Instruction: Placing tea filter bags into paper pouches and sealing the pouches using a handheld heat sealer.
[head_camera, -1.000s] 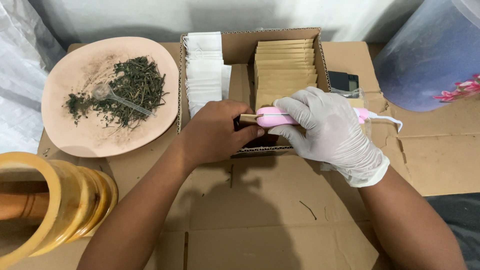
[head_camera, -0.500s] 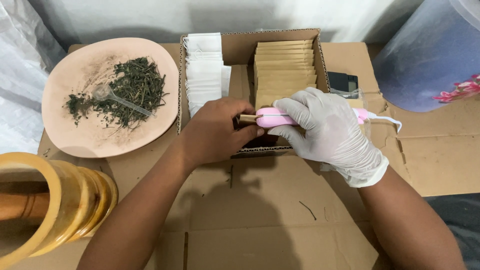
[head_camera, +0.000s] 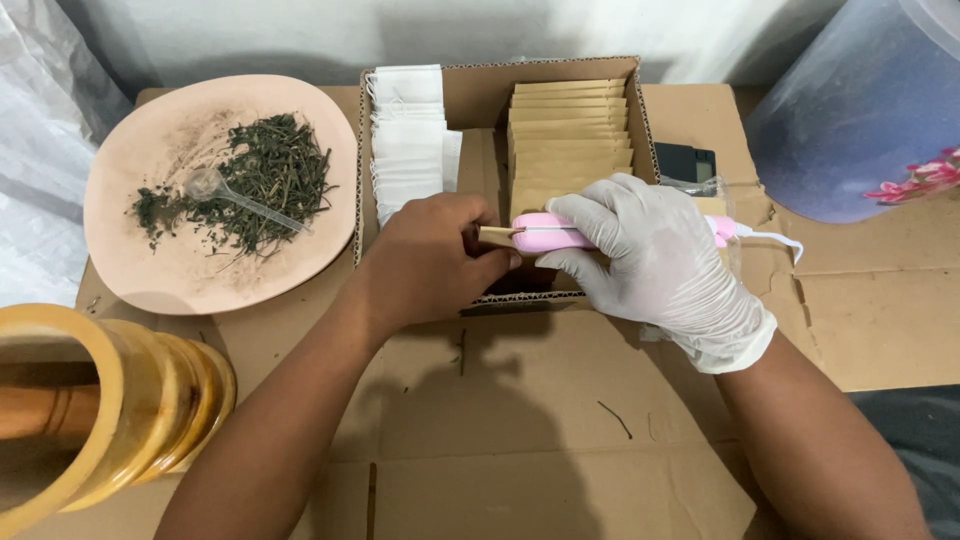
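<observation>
Your right hand (head_camera: 655, 255), in a white glove, is wrapped around a pink handheld sealer (head_camera: 560, 232), clamping it on the edge of a small brown pouch (head_camera: 497, 236). Your bare left hand (head_camera: 432, 258) pinches that pouch just beside the sealer's tip, over the front of the open cardboard box (head_camera: 470, 100) (white filter bags (head_camera: 408, 130) stand in its left half, brown pouches (head_camera: 568, 125) in its right). A pink plate (head_camera: 180, 260) of dried herbs (head_camera: 265, 175) sits left of the box.
</observation>
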